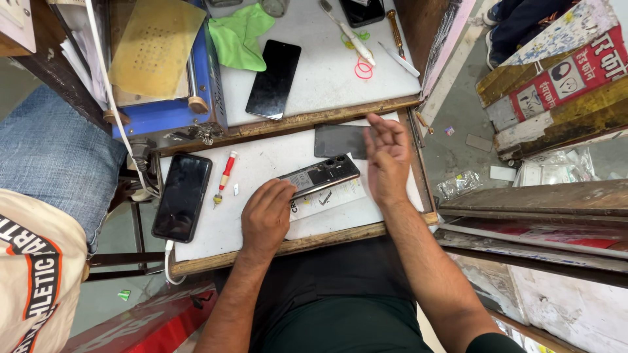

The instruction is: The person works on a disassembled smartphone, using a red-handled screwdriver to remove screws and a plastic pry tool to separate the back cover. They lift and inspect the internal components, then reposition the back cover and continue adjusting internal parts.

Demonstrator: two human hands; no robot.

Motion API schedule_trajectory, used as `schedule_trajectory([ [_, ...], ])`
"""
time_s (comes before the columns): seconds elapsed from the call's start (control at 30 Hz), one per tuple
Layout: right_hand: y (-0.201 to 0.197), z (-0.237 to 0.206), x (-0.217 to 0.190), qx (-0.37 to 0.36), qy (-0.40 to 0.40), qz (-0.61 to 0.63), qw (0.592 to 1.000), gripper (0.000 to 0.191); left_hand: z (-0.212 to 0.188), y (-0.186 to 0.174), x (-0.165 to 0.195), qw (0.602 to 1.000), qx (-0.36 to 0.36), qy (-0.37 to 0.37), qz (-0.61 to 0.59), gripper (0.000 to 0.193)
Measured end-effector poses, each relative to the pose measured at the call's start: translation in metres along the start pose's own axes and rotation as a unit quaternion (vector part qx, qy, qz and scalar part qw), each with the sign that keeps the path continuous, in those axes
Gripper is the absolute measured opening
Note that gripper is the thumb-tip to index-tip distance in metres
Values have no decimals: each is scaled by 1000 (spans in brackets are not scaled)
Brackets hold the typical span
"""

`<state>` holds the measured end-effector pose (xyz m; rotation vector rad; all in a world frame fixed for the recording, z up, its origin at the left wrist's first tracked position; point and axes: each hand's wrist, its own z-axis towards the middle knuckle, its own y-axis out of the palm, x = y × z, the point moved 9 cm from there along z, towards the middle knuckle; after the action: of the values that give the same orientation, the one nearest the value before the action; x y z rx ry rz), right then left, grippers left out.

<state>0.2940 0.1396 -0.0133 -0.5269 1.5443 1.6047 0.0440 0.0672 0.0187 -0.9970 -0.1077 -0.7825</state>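
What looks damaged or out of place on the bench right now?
The phone under the left hand lies askew with its back cover off and its insides bared. A dark panel lies loose beside the raised right hand. Nothing looks spilled.

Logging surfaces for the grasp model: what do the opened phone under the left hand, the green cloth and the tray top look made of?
Opened phone: likely metal frame with a dark inner board, camera rings showing; semi-gloss. Left hand rests on its end.
Green cloth: soft fabric, probably microfibre; matte, crumpled folds.
Tray top: white laminate or painted board, scuffed and stained, with a worn wooden rim.
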Motion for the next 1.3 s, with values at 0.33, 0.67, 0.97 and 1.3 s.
schedule_trajectory([
  [0.33, -45, -23, -23, 8, -28, -253, 967, 20, -15, 13, -8, 983, -173, -22, -57, 36],
  [0.67, 20, -61, -32, -121, -80, -617, 774, 27, 5, 30, -11, 965, -259, -44, 13, 78],
  [0.97, 33, -80, -16, -166, -10, -609, 776, 32, 0, 11, -32, 944, -314, -96, -8, 86],
  [1.3, 15, -86, 6, -146, 127, -481, 855, 40, 6, -1, -26, 965, -241, -96, -44, 69],
])
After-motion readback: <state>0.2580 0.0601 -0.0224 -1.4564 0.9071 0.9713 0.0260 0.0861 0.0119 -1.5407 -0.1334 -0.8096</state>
